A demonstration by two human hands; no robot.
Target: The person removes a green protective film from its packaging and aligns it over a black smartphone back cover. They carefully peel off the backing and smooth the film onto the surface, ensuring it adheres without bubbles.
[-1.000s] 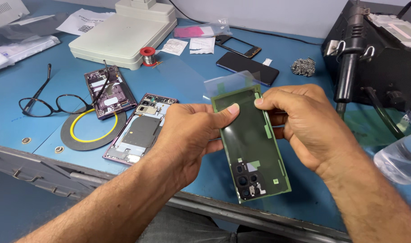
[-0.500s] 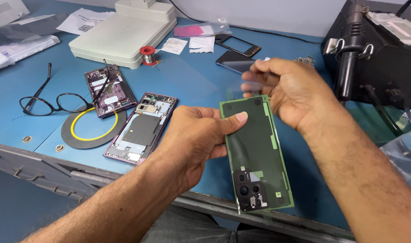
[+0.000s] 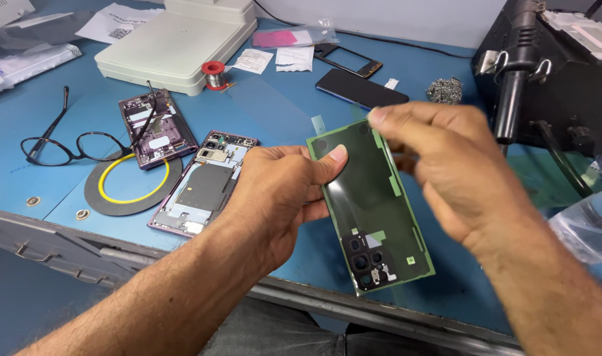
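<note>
Head view. The left hand [image 3: 278, 194] grips the green phone back cover [image 3: 370, 207] by its left edge, thumb pressed on the inner face, fingers curled behind. The cover is held tilted above the near edge of the blue work mat [image 3: 274, 105], inner side up, with the camera cut-outs at the near end. Pale green adhesive strips line its edges. The right hand [image 3: 446, 171] hovers over the cover's far right corner, thumb and forefinger pinched together; whether they hold a film or liner cannot be told.

Progress, as judged: the cover is off and under preparation. Two opened purple phone bodies, one nearer [image 3: 205, 181] and one farther left [image 3: 157, 128], lie uncovered on the mat, so refitting is not done.

Packages and labels: a clear bag with a pink insert [image 3: 282, 37] lies far centre; two small white paper slips [image 3: 274, 59] sit just nearer it; a white printed sheet [image 3: 113, 21] lies far left.
</note>
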